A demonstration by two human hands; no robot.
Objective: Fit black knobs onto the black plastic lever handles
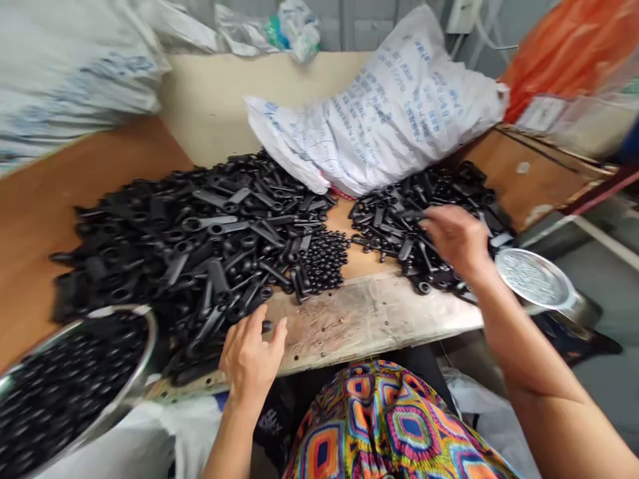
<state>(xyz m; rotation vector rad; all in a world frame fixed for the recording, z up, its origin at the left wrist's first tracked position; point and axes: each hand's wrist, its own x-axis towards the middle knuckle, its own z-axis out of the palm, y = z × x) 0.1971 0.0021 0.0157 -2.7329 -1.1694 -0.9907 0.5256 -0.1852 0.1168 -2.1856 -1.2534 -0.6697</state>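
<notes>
My left hand (254, 349) is at the front edge of the large pile of black handle-like parts (214, 233), its fingers apart; a small black bit shows between thumb and forefinger, too small to name. Over the right-hand pile of similar black parts (394, 213), my right hand (456, 236) has its fingers together, with the end of a black part showing at the fingertips. Between the piles lies a patch of small black balls (327, 259).
A metal basin (150, 339) full of black balls stands at the lower left. At the right is a metal bowl (564, 283) of small silvery pieces. A white printed sack (389, 120) lies behind the piles, near an orange bag (564, 50). A metal strip (364, 319) edges the table.
</notes>
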